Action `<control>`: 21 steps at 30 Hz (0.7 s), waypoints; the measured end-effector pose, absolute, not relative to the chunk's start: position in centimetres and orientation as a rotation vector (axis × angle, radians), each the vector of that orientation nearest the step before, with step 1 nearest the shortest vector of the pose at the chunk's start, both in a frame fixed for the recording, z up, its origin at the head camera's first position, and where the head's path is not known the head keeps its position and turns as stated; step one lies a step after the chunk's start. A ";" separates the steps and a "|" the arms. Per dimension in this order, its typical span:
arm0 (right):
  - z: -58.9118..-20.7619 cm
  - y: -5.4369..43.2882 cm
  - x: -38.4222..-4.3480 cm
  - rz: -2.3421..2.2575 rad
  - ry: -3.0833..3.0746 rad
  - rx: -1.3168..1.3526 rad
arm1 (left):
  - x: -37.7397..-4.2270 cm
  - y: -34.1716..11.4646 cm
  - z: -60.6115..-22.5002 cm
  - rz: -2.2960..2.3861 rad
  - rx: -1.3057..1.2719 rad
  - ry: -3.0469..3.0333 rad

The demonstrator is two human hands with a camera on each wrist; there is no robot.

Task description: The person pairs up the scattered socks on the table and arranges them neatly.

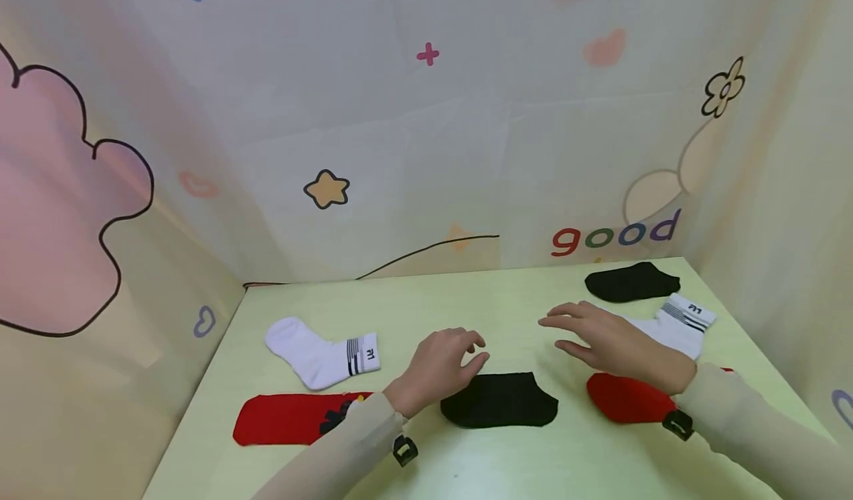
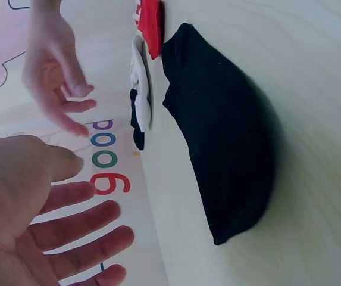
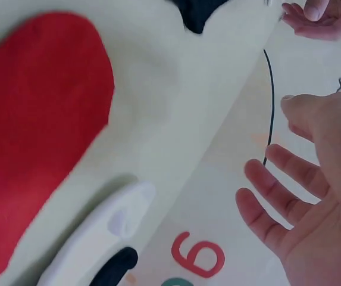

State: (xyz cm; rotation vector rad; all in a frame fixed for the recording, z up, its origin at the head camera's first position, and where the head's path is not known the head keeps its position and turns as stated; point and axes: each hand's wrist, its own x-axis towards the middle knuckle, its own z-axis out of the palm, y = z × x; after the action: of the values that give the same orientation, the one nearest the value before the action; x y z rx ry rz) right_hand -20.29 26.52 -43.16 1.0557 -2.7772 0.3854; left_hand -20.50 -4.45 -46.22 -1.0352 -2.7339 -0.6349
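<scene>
In the head view my left hand (image 1: 436,367) hovers by a black ankle sock (image 1: 500,402) lying flat at the table's middle, its fingers loosely bent and holding nothing. My right hand (image 1: 609,341) is raised over the right-hand socks, fingers spread, with nothing in it. Below it lies a red sock (image 1: 623,398), partly covered by the wrist. Beyond that are a white striped sock (image 1: 680,330), partly behind the hand, and another black sock (image 1: 633,281). Both palms look bare in the wrist views, where the left fingers (image 2: 87,220) and right fingers (image 3: 283,196) stand apart.
On the left side lie a white striped sock (image 1: 313,355) and a red sock (image 1: 283,418) with a dark figure, partly hidden by the left sleeve. A printed curtain (image 1: 400,130) hangs behind the pale green table (image 1: 466,307) and along both its sides.
</scene>
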 end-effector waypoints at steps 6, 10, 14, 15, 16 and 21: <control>-42.8 27.6 -21.4 0.417 -2.689 1.018 | -21.2 -3.3 -46.2 -0.652 -1.005 -2.627; -43.0 28.6 -22.0 0.419 -2.678 0.986 | -21.8 -2.5 -46.5 -0.651 -0.974 -2.572; -43.5 29.4 -22.6 0.435 -2.672 0.954 | -22.4 -1.8 -47.1 -0.650 -0.974 -2.498; -43.6 29.7 -22.8 0.436 -2.668 0.949 | -22.5 -1.6 -47.3 -0.650 -0.976 -2.483; -43.7 30.0 -22.9 0.441 -2.663 0.944 | -22.7 -1.4 -47.4 -0.642 -0.975 -2.468; -44.1 31.4 -23.6 0.435 -2.655 0.901 | -23.1 -0.3 -47.7 -0.628 -0.958 -2.469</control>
State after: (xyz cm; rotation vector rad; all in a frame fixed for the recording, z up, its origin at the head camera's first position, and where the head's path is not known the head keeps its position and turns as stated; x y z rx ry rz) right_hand -23.61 31.37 -44.12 0.9015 -2.6546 0.4347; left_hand -23.14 -0.33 -47.67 -0.9577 -2.4690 -0.6283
